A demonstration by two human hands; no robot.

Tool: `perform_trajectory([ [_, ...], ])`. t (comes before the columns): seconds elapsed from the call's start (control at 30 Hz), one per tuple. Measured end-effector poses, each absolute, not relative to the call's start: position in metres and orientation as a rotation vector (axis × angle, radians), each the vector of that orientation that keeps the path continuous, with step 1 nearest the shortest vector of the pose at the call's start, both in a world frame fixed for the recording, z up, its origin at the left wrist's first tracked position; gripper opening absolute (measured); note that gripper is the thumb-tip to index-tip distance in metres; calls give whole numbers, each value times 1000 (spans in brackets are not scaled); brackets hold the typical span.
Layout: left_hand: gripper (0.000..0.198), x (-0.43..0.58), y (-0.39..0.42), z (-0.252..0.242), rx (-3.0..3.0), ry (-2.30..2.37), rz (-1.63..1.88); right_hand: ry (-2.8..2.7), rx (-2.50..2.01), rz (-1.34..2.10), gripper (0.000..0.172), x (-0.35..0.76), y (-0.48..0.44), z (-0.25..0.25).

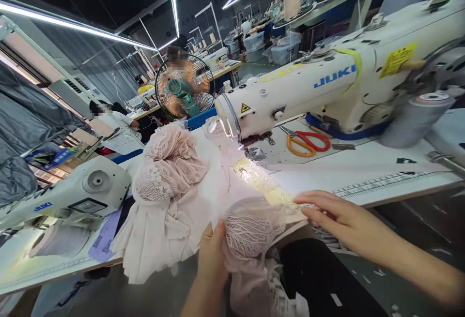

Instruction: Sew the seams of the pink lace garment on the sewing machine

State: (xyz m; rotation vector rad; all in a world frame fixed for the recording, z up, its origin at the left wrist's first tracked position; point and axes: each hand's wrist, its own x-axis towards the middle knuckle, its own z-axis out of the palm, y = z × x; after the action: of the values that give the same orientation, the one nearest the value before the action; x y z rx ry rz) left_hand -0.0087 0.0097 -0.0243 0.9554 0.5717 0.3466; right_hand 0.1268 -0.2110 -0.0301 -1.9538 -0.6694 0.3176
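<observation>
A pale pink lace bra (250,232) hangs over the table's front edge, part of it down towards my lap. My left hand (213,247) grips the side of its lace cup, thumb on top. My right hand (332,213) pinches the bra's other end between thumb and fingers, pulling that band out sideways. Behind the bra, a shiny yellowish patch (259,179) shows on the tabletop below the needle area of a white sewing machine (290,92). To the left lies a heap of similar pink lace bras (167,167).
Orange and red-handled scissors (307,143) lie beside the machine's base. A grey thread cone (417,118) stands at the right. At the left are another sewing machine (98,184) and a thread cone (60,242). Beyond the table stand a fan (181,87) and people at other machines.
</observation>
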Motion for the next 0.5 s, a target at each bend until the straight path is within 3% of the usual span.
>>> perform_trajectory([
  [0.2, 36, -8, 13, -25, 1084, 509, 245, -653, -1593, 883, 41, 146, -154, -18],
  [0.37, 31, -5, 24, -11, 1561, 418, 41, -690, -1506, 1033, 38, 152, -151, -23],
  [0.5, 41, 11, 20, 1, 1831, 293, -84, -791, -1541, 1021, 40, 156, -154, -27],
])
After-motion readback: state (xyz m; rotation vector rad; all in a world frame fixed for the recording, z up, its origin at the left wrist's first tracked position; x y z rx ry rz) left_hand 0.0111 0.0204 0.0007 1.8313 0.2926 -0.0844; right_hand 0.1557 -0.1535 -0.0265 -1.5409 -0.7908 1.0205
